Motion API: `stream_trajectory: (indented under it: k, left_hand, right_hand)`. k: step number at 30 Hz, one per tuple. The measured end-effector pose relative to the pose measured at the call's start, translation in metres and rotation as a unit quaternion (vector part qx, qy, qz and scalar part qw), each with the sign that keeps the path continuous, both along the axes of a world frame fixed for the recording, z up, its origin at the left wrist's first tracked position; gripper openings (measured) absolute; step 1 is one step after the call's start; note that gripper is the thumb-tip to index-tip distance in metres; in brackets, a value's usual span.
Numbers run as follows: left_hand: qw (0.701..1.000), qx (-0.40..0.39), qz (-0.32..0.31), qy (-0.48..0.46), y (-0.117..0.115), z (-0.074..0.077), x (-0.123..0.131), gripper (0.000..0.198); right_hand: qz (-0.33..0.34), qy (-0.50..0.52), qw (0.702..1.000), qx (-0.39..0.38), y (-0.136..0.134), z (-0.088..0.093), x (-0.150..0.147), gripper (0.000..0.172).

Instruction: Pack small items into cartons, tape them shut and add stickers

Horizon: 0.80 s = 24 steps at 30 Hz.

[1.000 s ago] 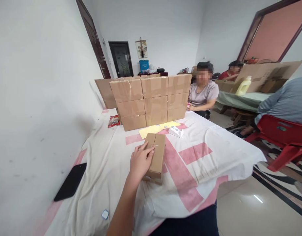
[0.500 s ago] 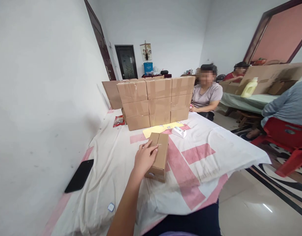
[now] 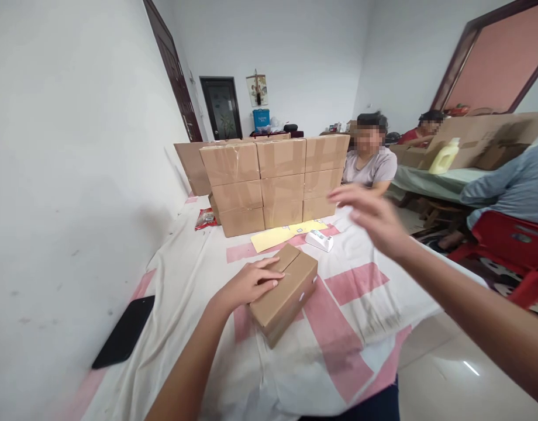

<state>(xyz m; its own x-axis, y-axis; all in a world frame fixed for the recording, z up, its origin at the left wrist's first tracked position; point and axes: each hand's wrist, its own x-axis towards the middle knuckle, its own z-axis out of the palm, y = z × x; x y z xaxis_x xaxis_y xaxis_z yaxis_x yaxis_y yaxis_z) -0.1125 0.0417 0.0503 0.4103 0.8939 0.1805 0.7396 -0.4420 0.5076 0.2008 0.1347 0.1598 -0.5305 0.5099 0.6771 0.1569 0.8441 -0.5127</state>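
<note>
Left hand: Here it is, the left hand [image 3: 249, 283] lying over the left part of the carton's top, fingers spread and pressing lightly on the cardboard, no pinch.
Right hand: And in it comes! Out of view half a second ago, the right hand [image 3: 372, 219] is now up in the air, blurred, fingers extended and a little parted, nothing seen in its grasp.
Small carton: The carton [image 3: 300, 270] sits on the cloth [image 3: 176, 280] under the left hand's fingers, nearer the body than the right hand and apart from it. It has swung round: its far end now leans toward the right-hand side, and a long side with small white spots shows.
What the turn means: With that long side angled rightward and the top seam in plain sight, the carton looks easier for the right hand to get at; the left seems to be steadying it.
Stacked cartons: The stack [image 3: 280, 187] stands beyond both hands, unchanged.
Yellow sheet and white device: Past the left hand's fingertips lies the yellow sheet [image 3: 269, 238]; the white device [image 3: 319, 241] rests just beside it, below and left of the right hand.
Phone: The dark phone [image 3: 124, 332] lies left of the left forearm, untouched.
</note>
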Motion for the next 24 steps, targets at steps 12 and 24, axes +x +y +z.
stream_trajectory:
  k: [12,24]
  left_hand:
    - [0.998,0.02,-0.057,0.03,0.012,0.0,-0.018,0.041]
    - [0.976,0.209,-0.063,0.007,0.031,-0.018,-0.037,0.039]
  right_hand:
    - [0.01,-0.032,0.949,-0.312,0.111,-0.171,-0.02,0.057]
    - [0.23,-0.065,0.883,-0.405,0.061,-0.207,-0.017,0.134]
